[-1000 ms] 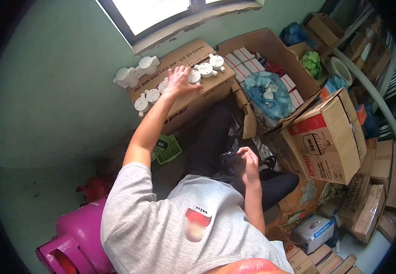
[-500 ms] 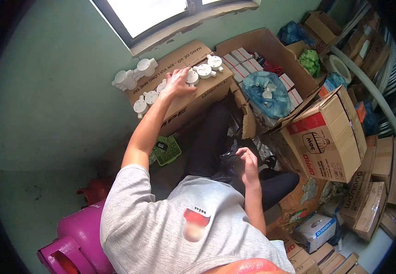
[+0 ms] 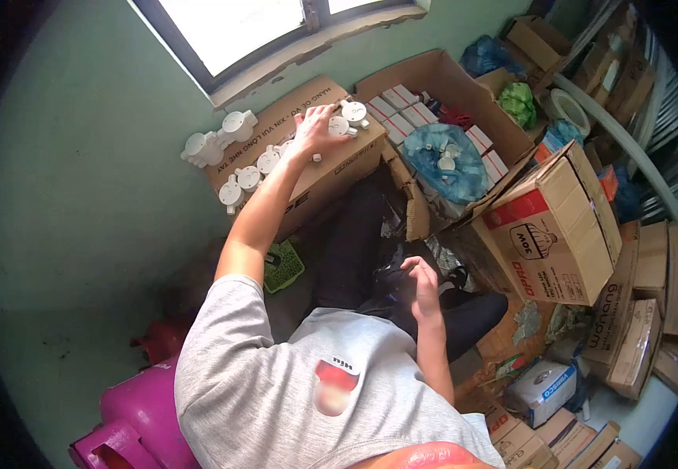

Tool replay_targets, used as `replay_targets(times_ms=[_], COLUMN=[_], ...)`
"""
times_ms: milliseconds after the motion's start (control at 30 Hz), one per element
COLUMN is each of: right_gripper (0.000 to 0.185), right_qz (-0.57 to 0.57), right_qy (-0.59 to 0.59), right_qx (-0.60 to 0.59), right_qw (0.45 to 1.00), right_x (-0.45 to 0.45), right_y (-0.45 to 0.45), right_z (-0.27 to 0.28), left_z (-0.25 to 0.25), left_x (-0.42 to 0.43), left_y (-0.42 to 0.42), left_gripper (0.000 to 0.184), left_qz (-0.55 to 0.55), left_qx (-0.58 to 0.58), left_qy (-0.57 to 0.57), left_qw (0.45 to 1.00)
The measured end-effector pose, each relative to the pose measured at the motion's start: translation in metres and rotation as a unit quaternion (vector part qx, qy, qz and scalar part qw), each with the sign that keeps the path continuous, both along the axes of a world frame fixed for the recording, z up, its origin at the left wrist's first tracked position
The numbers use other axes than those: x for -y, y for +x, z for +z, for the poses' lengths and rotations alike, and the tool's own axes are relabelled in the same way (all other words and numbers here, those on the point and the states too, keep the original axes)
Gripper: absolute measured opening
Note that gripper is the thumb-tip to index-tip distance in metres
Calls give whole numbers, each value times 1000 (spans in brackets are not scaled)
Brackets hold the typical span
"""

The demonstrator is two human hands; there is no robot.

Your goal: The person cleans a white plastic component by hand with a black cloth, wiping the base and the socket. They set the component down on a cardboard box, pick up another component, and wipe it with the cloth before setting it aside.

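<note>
White round junction boxes [image 3: 268, 162] stand in a slanting row on top of a cardboard box [image 3: 339, 166]. Over the right part of that row is my left hand [image 3: 315, 131], its fingers apart, with the thumb side beside one white piece [image 3: 340, 127]. The hand hides part of the row. Two more white fittings [image 3: 237, 126] lie at the box's far left edge. My right hand [image 3: 423, 288] hangs above my lap, fingers loosely bent and apart, and nothing shows in it.
Right of the box, an open carton [image 3: 444, 66] holds small white boxes and a blue plastic bag [image 3: 446, 162]. A bulb carton [image 3: 558, 227] leans nearby. A green basket [image 3: 284, 267] is on the floor, a pink cylinder [image 3: 148, 402] lower left, a window above.
My left hand has shifted right along the row, uncovering more white pieces on its left. The view has turned slightly. My right hand stays above my lap.
</note>
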State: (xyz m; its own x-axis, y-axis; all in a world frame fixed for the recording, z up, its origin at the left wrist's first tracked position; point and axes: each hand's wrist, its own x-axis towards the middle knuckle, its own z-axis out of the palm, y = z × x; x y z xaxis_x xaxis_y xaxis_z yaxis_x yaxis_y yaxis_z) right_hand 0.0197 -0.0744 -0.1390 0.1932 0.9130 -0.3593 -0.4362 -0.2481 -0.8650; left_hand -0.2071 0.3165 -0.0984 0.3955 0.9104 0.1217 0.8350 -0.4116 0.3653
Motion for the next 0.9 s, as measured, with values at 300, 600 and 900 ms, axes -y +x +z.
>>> replay_targets(times_ms=[300,600,900], right_gripper=[21,22,23], right_qz=[-29,-31,-35], right_qy=[-4,-10,-3], right_qx=[27,15,12], right_qw=[999,999,999], right_x=[4,5,1], right_y=[7,12,11], right_z=[-2,-14,-17], left_z=[1,1,3], left_x=[-44,-45,-44], left_y=[37,55,57], left_gripper=[110,106,106], left_qz=[-55,-5,14], left_qx=[-34,-58,-87], left_qy=[-13,0,-37], left_qw=[998,998,995])
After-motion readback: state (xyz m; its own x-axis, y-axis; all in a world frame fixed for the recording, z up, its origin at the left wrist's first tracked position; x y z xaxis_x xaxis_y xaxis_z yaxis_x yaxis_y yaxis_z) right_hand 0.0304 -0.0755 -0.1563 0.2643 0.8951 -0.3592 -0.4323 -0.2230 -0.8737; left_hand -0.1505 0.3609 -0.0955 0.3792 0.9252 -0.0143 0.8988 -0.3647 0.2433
